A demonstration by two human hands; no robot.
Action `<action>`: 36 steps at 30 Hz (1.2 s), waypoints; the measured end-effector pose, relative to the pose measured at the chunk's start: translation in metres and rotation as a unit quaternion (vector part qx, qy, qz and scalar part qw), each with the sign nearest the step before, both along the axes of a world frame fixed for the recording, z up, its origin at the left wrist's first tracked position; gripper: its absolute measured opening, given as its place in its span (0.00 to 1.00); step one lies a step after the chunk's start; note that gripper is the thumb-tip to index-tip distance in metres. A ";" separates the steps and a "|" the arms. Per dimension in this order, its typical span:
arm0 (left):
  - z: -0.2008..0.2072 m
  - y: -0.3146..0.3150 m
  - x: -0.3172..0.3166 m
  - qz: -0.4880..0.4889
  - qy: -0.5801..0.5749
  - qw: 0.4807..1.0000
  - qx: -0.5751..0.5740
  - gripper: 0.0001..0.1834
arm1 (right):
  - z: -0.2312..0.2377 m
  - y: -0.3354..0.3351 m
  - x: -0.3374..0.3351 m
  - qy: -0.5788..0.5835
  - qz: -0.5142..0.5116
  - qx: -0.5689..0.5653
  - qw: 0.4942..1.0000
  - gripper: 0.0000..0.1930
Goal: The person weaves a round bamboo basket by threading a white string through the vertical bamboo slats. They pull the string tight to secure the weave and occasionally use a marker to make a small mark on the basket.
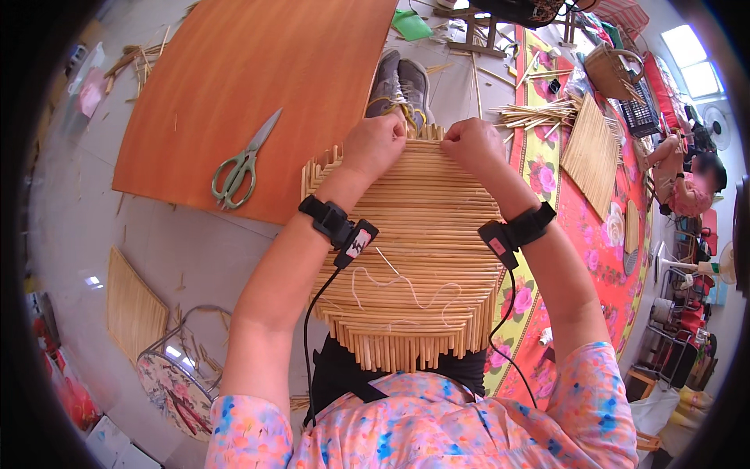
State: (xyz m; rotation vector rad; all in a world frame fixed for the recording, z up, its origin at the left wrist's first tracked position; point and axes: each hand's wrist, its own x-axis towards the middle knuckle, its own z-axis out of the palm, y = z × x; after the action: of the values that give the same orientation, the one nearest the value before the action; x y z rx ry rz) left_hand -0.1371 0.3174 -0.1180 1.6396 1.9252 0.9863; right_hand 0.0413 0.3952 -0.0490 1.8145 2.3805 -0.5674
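A panel of pale straw-coloured stalks (422, 227) lies across my lap, its stalks side by side and their ends uneven along the near edge. At its far edge my left hand (376, 144) is closed in a pinch, left of the middle. My right hand (475, 146) pinches at the same edge, a short gap to the right. What is between the fingertips is too small to make out. A loose white thread (406, 283) curls over the panel, with a thin needle-like piece (387, 262) by it. Both wrists wear black straps with small cabled boxes.
Green-handled scissors (238, 172) lie partly spread on an orange-brown board (266, 70) at the left. On a flowered red cloth (601, 258) at right are another stalk panel (592, 156) and loose stalks (539, 116). A floral stool (176, 391) stands lower left. Another person (687, 187) sits far right.
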 end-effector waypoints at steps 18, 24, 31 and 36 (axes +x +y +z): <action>-0.010 -0.015 -0.067 0.014 -0.329 0.924 -0.193 0.08 | 0.005 -0.001 -0.007 -0.027 -0.021 0.008 0.999 0.10; -0.004 -0.016 -0.076 -0.019 -0.295 0.930 -0.217 0.07 | 0.003 0.000 -0.005 -0.037 -0.014 0.012 0.999 0.10; -0.014 -0.016 -0.073 -0.039 -0.141 0.978 -0.148 0.04 | -0.005 0.005 0.000 -0.017 0.013 0.013 1.000 0.10; -0.015 -0.018 -0.067 -0.049 -0.040 0.995 -0.078 0.06 | -0.014 0.012 0.017 0.067 0.054 0.041 0.996 0.10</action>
State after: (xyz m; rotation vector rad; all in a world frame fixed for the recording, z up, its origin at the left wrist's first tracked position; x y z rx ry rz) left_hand -0.2046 0.2992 -0.1332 1.5644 1.8030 0.8288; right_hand 0.0581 0.4076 -0.0635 1.7167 2.6065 -0.6061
